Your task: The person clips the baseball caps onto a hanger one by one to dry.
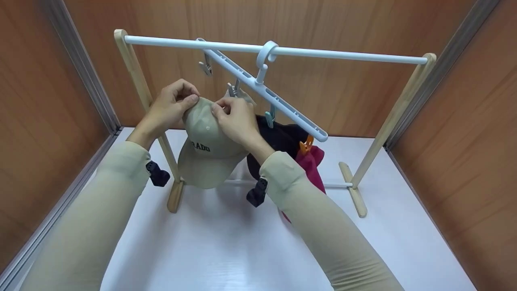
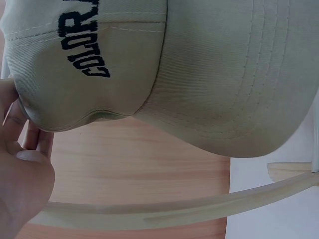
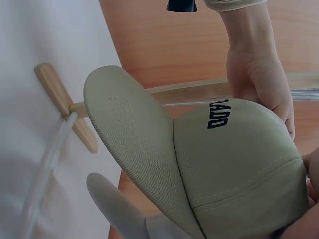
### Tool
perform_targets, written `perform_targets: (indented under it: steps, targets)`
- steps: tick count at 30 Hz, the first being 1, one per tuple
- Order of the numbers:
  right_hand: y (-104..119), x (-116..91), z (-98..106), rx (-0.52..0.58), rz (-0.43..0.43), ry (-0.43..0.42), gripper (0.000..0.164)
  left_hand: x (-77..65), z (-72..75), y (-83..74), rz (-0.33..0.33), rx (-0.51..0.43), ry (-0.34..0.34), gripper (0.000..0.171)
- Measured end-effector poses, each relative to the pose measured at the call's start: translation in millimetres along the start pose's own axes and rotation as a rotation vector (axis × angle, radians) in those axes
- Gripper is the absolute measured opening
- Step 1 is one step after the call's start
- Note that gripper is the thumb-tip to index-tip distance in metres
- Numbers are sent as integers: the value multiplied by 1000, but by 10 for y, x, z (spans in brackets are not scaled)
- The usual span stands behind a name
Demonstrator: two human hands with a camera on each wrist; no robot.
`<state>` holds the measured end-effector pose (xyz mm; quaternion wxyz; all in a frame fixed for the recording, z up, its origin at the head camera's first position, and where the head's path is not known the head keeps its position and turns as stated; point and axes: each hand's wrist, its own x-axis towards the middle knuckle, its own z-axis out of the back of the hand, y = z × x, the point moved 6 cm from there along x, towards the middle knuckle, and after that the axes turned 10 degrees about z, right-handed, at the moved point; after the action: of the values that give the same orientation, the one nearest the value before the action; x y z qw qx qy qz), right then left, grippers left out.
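A khaki baseball cap (image 1: 212,137) with dark lettering hangs brim down between both hands. My left hand (image 1: 171,103) pinches its crown at the upper left, thumb and fingertips on the fabric. My right hand (image 1: 239,121) pinches the crown at the upper right. In the left wrist view, the left fingers (image 2: 45,142) reach behind the cap's edge. The right wrist view shows the cap's brim (image 3: 127,124) pointing away from the hands. Just behind it, a pale cap (image 3: 117,211) hangs from a grey clip (image 1: 233,89) on the blue hanger (image 1: 242,74).
The hanger hooks over the white rail of a wooden-legged rack (image 1: 343,55). A bare grey clip (image 1: 206,66) hangs at its far end. A black cap (image 1: 278,129) is held by a teal clip (image 1: 270,117), a dark red item (image 1: 311,165) by an orange clip (image 1: 306,144). Wooden panels surround the white table.
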<state>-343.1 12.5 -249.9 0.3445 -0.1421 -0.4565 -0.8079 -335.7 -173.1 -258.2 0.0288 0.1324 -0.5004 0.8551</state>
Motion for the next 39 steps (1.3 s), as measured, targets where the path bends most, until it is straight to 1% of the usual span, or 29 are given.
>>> perform_targets:
  steps: [7, 10, 14, 18, 21, 24, 26, 29, 31, 34, 39]
  targets:
    - [8, 9, -14, 12, 15, -21, 20, 33, 16, 12, 2, 12, -11, 19]
    - [8, 8, -8, 11, 19, -26, 19, 54, 18, -6, 5, 17, -22, 24]
    - [-8, -3, 0, 18, 18, -20, 19, 90, 24, -48, 23, 25, -56, 33]
    - [-15, -15, -3, 46, 21, -4, 19, 156, 33, -71, 71, -4, -79, 44]
    - [-3, -20, -12, 64, 24, 9, 19, 210, 40, -78, 129, -48, -57, 56]
    - [14, -21, -19, 73, 35, 16, 19, 257, 30, -98, 182, -99, 1, 66]
    - [22, -22, -20, 76, 45, 17, 19, 290, 9, -114, 208, -137, 45, 69]
    - [29, -26, -19, 77, 61, 18, 18, 331, -30, -156, 232, -177, 87, 70]
    - [33, -32, -17, 78, 68, 21, 18, 350, -47, -188, 237, -195, 91, 68]
    - [40, -42, -15, 77, 70, 24, 19, 357, -63, -232, 221, -207, 76, 63]
    - [48, -52, -26, 89, 61, 25, 19, 333, -44, -245, 180, -232, 16, 48]
